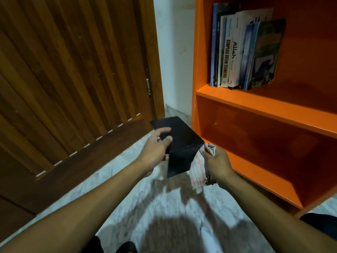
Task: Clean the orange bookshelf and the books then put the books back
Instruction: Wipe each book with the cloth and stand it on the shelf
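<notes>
Marble floor (164,207); matte-black, seemingly L-shaped bookend (182,143).

Glossy orange bookshelf (264,105), matt black bookend (182,143) (smooth), checked cloth (197,167), slatted wooden door (73,79).

Dim indoor light; glare on orange shelf edge (255,105) at 3 o'clock. Person's shadow on floor (145,207) at 6. Motion blur throughout, wide-angle bending at edges.

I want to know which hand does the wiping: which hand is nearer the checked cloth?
Right. The right hand grips the checked cloth itself; the left hand holds the black bookend, on its far side from the cloth.
</notes>
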{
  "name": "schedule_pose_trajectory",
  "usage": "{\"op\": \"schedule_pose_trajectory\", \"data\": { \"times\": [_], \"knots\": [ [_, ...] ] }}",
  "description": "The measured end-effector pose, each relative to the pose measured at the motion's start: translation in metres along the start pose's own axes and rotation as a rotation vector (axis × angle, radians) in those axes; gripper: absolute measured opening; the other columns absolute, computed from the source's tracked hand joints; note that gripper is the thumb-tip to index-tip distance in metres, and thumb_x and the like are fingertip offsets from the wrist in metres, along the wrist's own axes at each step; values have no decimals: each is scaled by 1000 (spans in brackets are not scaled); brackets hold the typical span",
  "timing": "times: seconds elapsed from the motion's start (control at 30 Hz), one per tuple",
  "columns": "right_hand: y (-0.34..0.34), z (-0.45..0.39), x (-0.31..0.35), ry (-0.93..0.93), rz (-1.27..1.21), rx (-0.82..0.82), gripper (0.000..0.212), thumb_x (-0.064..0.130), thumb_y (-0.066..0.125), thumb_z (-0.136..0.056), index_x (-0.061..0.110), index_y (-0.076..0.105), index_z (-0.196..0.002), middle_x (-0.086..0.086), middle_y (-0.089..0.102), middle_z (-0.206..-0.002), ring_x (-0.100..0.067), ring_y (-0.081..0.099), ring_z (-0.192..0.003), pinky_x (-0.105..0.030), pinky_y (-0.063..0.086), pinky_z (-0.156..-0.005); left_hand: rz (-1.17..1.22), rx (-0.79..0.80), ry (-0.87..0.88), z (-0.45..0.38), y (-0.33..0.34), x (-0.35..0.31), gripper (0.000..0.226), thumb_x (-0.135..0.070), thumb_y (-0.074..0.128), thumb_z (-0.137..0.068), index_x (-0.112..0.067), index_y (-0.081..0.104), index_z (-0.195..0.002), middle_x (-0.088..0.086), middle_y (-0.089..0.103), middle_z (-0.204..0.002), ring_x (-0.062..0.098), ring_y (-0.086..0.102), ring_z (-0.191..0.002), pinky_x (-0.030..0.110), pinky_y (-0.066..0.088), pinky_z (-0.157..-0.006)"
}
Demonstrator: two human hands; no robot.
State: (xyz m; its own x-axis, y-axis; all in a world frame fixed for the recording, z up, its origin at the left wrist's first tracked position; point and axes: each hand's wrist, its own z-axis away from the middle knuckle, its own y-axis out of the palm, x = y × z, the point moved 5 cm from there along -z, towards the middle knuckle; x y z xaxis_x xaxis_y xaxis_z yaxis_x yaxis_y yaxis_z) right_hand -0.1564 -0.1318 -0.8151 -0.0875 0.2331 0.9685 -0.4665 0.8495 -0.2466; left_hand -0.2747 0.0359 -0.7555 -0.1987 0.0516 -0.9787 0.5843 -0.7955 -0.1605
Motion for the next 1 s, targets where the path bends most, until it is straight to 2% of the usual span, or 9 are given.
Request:
{"op": "schedule_pose_trajectory", "data": {
  "times": [0.13, 0.27, 0.43, 0.53, 0.63, 0.7, 0.77, 0.87, 1.0],
  "knots": [
    [-3, -7, -8, 96, -40, -24, 25, 26, 57, -100, 11, 56, -80, -1, 42, -52, -17, 32, -48, -26, 27, -48, -229, 96, 135, -1, 13, 12, 31, -9, 52, -102, -30, 67, -118, -2, 67, -118, 18, 63, -109, 32, 57, -89],
    [-6, -7, -10, 163, -64, 43, 30, 19, 54, -101, 22, 45, -73, -1, 34, -48, -16, 27, -39, -27, 24, -44, -209, 31, 64, -7, 12, 25, 39, -1, 49, -102, -31, 69, -115, 1, 71, -116, 25, 66, -108, 46, 62, -85],
    [-24, -12, -7, 176, -288, -239, 19, 16, 45, -105, 32, 46, -95, 3, 35, -57, -7, 27, -33, -20, 24, -42, -62, -65, -16, -17, 6, 26, 35, 1, 48, -102, -27, 68, -111, 8, 71, -116, 29, 67, -108, 42, 62, -81],
    [-21, -13, -12, 208, -484, -338, 15, 26, 43, -104, 29, 48, -117, 2, 45, -72, -13, 36, -50, -22, 30, -50, 17, -92, -45, -16, 3, 22, 34, 1, 45, -103, -24, 66, -115, 10, 71, -114, 29, 70, -100, 39, 62, -66],
    [-1, -12, -4, 173, -510, -270, 18, 35, 44, -99, 23, 55, -93, -14, 59, -87, -20, 49, -63, -26, 41, -55, 6, -10, -13, -8, 18, 19, 37, -1, 45, -104, -28, 68, -112, 7, 74, -110, 33, 71, -94, 56, 58, -74],
    [12, -9, 7, 95, -437, -249, 26, 31, 43, -105, 23, 59, -123, -12, 62, -127, -26, 60, -101, -38, 50, -84, 12, 66, 10, -1, 34, 18, 39, -1, 44, -104, -31, 69, -112, 5, 75, -112, 28, 72, -98, 54, 58, -77],
    [19, -4, 18, -13, -264, -213, 45, 22, 42, -106, 30, 37, -150, 6, 24, -163, -16, 26, -148, -44, 29, -118, 37, 91, 22, 2, 42, 15, 40, -1, 43, -104, -30, 68, -114, 6, 74, -116, 25, 71, -104, 45, 61, -75],
    [28, 5, 28, -206, 43, -125, 56, 11, 39, -105, 33, 23, -155, 12, 3, -166, -5, -8, -151, -42, -1, -125, 118, 65, 23, -1, 39, 8, 39, 1, 43, -104, -28, 68, -112, 7, 73, -115, 23, 71, -101, 29, 57, -65],
    [48, 21, 36, -432, 163, 73, 66, 11, 35, -92, 28, 24, -155, 13, 6, -165, 5, -11, -149, -34, -15, -122, 188, 68, -8, -6, 34, 6, 40, 6, 40, -103, -15, 68, -122, 8, 74, -108, 19, 72, -90, 27, 59, -68]
  ]
}}
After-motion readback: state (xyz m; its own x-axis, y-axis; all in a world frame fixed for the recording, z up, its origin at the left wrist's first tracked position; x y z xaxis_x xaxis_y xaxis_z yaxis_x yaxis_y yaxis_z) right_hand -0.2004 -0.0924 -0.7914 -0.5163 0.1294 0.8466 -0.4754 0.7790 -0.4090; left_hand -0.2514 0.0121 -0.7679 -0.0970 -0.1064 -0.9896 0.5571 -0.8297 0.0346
